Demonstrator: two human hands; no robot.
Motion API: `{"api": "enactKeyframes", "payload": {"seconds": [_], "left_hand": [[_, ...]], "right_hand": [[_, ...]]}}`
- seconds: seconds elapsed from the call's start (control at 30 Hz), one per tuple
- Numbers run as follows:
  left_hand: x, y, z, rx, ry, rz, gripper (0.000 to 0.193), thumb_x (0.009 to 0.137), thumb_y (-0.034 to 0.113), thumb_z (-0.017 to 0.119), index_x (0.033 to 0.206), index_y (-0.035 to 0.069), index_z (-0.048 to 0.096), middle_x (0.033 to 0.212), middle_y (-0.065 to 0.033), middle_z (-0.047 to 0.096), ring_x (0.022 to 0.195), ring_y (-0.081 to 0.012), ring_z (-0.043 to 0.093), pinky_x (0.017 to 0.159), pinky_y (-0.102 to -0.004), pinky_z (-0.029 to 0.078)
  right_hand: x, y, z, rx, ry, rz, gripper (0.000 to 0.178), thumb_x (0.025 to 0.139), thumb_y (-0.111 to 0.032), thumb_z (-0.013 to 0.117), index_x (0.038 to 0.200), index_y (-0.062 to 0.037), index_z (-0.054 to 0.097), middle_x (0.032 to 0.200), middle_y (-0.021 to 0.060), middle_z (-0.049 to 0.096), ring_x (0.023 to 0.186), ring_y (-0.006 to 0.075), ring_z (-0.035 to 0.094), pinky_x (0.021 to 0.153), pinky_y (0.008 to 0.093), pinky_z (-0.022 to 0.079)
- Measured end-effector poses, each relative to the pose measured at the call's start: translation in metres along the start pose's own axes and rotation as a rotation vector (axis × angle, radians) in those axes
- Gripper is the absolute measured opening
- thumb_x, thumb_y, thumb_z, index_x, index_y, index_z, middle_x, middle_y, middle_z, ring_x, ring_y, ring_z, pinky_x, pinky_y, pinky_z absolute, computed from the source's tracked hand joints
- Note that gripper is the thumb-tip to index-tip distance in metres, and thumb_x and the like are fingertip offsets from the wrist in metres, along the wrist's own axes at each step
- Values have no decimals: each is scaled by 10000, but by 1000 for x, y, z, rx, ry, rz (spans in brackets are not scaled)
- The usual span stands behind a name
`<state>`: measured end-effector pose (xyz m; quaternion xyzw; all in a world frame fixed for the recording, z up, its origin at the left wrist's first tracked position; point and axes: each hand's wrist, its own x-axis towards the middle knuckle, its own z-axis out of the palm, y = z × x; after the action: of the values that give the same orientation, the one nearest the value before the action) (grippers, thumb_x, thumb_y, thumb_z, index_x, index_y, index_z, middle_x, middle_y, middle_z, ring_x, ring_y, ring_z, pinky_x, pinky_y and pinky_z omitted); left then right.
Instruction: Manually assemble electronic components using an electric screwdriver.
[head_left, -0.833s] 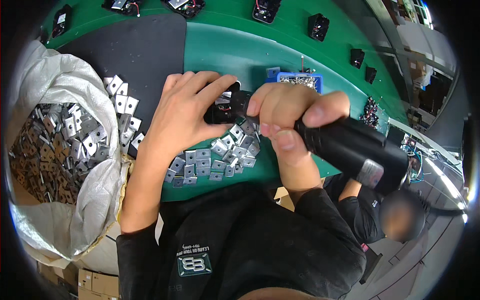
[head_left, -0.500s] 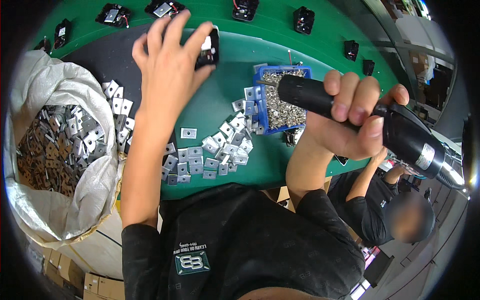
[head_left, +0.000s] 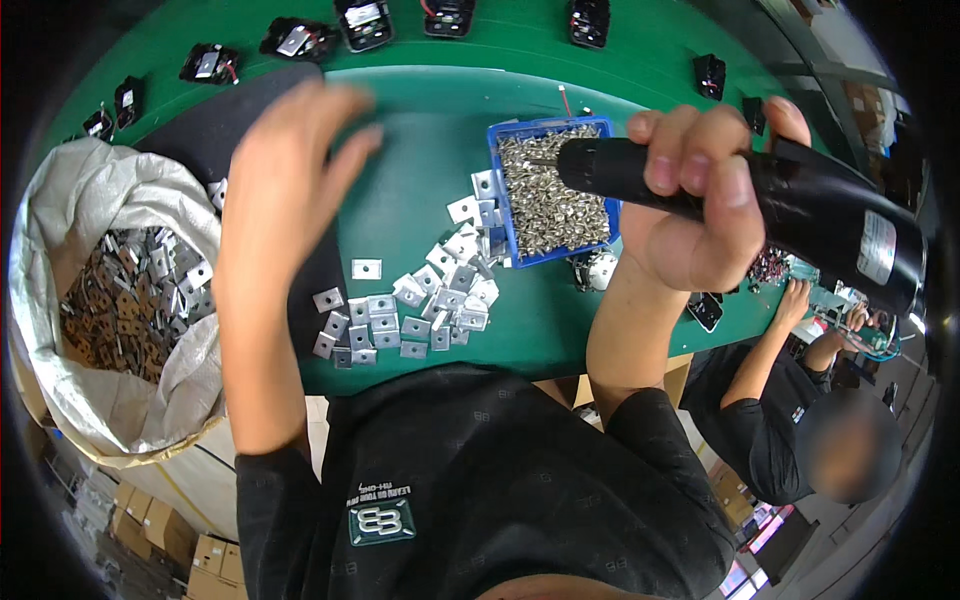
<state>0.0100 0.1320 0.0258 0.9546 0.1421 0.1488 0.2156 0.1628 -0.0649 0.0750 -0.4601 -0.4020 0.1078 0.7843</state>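
In my right hand is a black electric screwdriver, fingers wrapped round its body. Its bit points left over a blue tray filled with small silver screws. My left hand hovers above the dark mat, smeared by motion, thumb and fingers apart with nothing between them. Beyond it a black plastic housing with a pale part inside sits on the green belt, apart from the hand. Square metal plates with holes lie in a loose pile left of the tray.
An open white sack of metal plates stands at the left. Several more black housings line the green belt along the far side. A co-worker works at the right. Cardboard boxes stand at the lower left.
My left hand has let go of the black housing, which now sits farther away on the belt, and has drawn back left. The screwdriver stays in my right hand.
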Motion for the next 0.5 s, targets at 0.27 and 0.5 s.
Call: {"api": "enactKeyframes", "payload": {"seconds": [0.27,0.5], "left_hand": [[-91,28,-6,-172,-283,-219,306,651,50,733,930,20,611,930,-123,586,866,-317,575,750,-381,470],[-84,29,0,-195,-305,-191,235,658,10,718,852,10,587,855,-110,593,819,-299,589,715,-360,475]], "right_hand": [[4,17,1,-51,16,-2,523,789,-116,556,1249,22,349,668,83,487,561,181,489,657,430,490],[0,35,-9,-32,46,-38,503,779,-58,568,1234,19,368,660,89,517,563,172,506,665,416,508]]}}
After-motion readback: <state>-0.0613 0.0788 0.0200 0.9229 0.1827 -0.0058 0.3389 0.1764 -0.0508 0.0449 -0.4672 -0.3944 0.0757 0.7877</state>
